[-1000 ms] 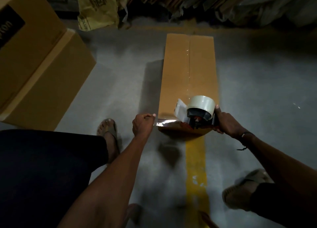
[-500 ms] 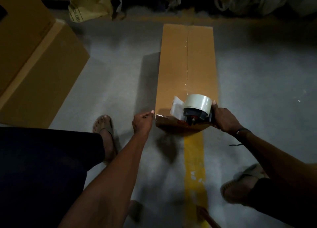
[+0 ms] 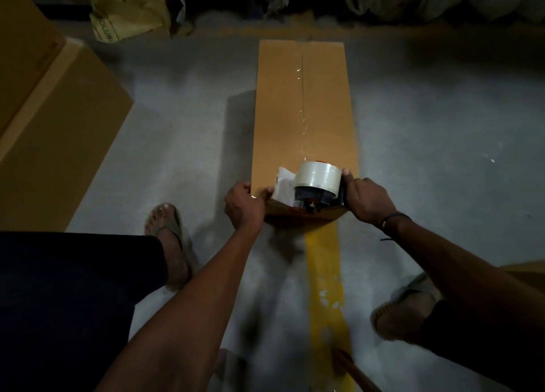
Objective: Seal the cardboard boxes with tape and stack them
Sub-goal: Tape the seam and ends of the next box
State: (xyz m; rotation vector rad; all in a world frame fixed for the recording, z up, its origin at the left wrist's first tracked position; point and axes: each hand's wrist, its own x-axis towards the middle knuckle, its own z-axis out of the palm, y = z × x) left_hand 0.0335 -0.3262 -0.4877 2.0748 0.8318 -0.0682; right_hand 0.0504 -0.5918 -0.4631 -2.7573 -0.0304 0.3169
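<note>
1. The long, narrow brown cardboard box (image 3: 303, 117) lay flat on the floor, running straight away from both hands, its near end between them.
2. A glossy strip of clear tape ran down the centre seam from the far end to the dispenser; seam looked nearly sealed, cut and fold-over likely still due.
3. The right hand (image 3: 368, 198) was wrapped tight round the handle of the black tape dispenser with its whitish clear roll (image 3: 317, 185), which sat on the box's near end just left of that hand, probably pulled there to finish the run.
4. The left hand (image 3: 243, 204) clamped the near left corner of the box, thumb on top, fingers curled over the edge, likely bracing it against the pull.
5. Larger brown cardboard boxes (image 3: 53, 120) sat well left of the left hand, stacked by the look of it.
6. A yellow painted line (image 3: 324, 273) ran on the grey concrete floor (image 3: 182, 156) from under the box back toward the person, between the arms.
7. A yellowish plastic bag (image 3: 129, 5) and dim clutter lay far beyond the hands. Room dark.
</note>
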